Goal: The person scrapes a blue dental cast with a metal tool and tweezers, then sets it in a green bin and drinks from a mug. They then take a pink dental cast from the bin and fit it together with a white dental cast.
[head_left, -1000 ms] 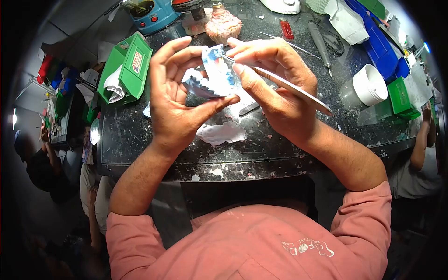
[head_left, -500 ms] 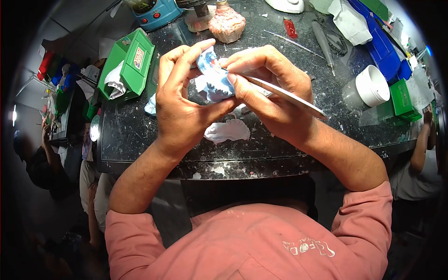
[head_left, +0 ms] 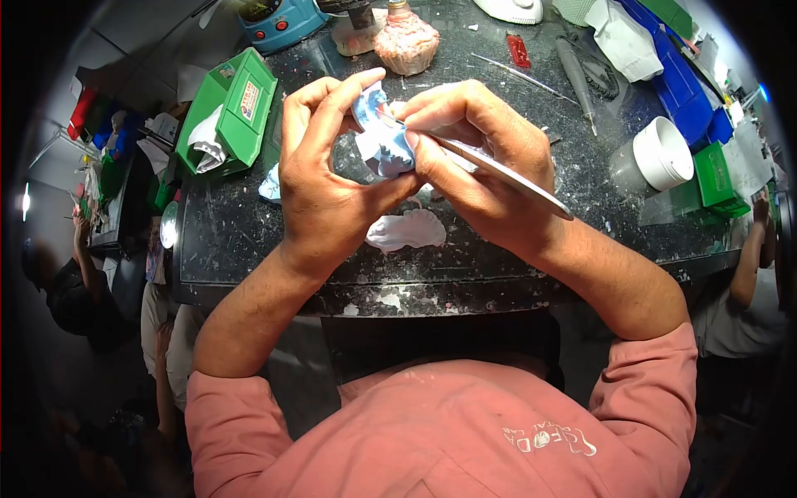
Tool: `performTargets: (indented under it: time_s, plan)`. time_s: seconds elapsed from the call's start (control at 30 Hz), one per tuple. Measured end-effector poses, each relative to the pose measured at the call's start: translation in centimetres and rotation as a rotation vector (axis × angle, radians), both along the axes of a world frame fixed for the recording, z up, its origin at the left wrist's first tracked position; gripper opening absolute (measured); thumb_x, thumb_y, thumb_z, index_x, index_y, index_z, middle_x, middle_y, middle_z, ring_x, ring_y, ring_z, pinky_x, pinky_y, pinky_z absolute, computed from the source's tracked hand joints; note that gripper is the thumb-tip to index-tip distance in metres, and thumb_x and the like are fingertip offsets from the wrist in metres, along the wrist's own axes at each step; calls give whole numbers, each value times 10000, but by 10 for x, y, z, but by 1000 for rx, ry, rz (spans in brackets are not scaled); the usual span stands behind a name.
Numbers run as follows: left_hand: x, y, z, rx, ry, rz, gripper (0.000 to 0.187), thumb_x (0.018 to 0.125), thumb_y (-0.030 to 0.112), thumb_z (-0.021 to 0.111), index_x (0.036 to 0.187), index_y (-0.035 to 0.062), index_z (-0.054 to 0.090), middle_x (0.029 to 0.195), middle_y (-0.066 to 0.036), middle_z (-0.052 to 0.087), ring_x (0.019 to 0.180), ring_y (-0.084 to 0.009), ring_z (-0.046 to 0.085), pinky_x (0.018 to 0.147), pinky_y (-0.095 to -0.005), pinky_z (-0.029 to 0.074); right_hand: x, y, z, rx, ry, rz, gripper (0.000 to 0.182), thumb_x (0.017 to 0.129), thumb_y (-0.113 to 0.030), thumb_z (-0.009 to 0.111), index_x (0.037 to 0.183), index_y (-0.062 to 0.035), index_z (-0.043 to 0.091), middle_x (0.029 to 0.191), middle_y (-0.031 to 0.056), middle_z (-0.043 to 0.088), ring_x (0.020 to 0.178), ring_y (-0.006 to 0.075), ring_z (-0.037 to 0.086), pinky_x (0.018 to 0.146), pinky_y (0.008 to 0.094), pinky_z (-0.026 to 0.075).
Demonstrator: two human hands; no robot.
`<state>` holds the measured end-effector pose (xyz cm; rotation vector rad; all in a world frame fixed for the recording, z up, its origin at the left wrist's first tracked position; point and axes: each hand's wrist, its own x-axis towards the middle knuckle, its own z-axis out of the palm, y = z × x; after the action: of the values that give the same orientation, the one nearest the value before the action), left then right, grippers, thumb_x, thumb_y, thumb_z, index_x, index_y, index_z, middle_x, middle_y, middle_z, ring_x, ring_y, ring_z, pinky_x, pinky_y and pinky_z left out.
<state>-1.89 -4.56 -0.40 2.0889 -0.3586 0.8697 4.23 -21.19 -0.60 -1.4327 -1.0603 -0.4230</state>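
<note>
Between the thumb and fingers of my left hand (head_left: 320,170) is a blue and white dental model (head_left: 388,148), raised over the bench. My right hand (head_left: 490,158) pinches a slim metal-coloured tool (head_left: 515,178) like a pen, its tip end at the model and its broad end pointing toward my right wrist. My fingers partly hide the model and the tool's tip. Below the hands a whitish arch-shaped piece (head_left: 407,231) lies on the black bench (head_left: 332,286). Another light blue piece (head_left: 271,184) rests left of my left hand.
Green bin (head_left: 249,108) at left; blue device (head_left: 286,25) and pink crusted burner (head_left: 407,41) behind. A thin tool (head_left: 523,76), red piece (head_left: 518,50), handpiece (head_left: 574,79), white cup (head_left: 662,153) and green box (head_left: 719,178) stand or lie right. Other people are at both sides.
The model has tilted slightly in my left hand, and the tool's broad end has shifted a little down and left. Both hands keep their hold.
</note>
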Motion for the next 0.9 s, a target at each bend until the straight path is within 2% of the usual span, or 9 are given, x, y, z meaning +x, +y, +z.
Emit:
performTargets:
  time_s: [0.17,0.23,0.27,0.77,0.83,0.9]
  plan:
    - [1,0,-1,-18,-29,-18,745,602,118,891,1286,82,597,1156,-89,477,1043,-185,546,901,-311,500,0,-3,5,-25,-60,-15,129,800,-21,699,884,19,611,865,140,646,811,262,672,732,338,541]
    - [0,0,0,-6,-6,-9,738,603,112,886,1284,84,602,1154,-87,475,1031,-180,543,901,-308,494,0,-7,6,-109,-61,4,104,835,26,661,930,9,622,976,125,681,918,172,673,807,285,534]
    - [0,0,0,-5,-7,-10,738,603,112,886,1284,84,602,1154,-87,475,1031,-180,543,901,-308,494,0,-7,6,-108,-62,2,104,835,26,661,930,9,622,976,125,681,918,172,673,807,285,534]
    - [0,0,0,-29,-9,-37,753,602,91,889,1294,73,594,1156,-82,452,1018,-175,538,916,-303,491,1,-8,6,-141,-91,-13,111,809,18,662,908,5,615,938,136,678,901,213,690,796,310,542]
    - [-1,1,0,-6,-8,-30,756,607,98,894,1299,70,591,1168,-83,445,1039,-175,538,929,-305,491,2,-3,2,-48,-106,-14,128,779,-17,675,861,10,580,824,149,604,775,283,642,704,348,520]
    - [-1,1,-1,-20,-6,-43,760,610,100,895,1304,69,588,1174,-83,444,1053,-175,539,939,-308,490,3,-3,2,-44,-119,-13,129,779,-18,675,860,9,578,824,148,604,775,282,642,703,349,520]
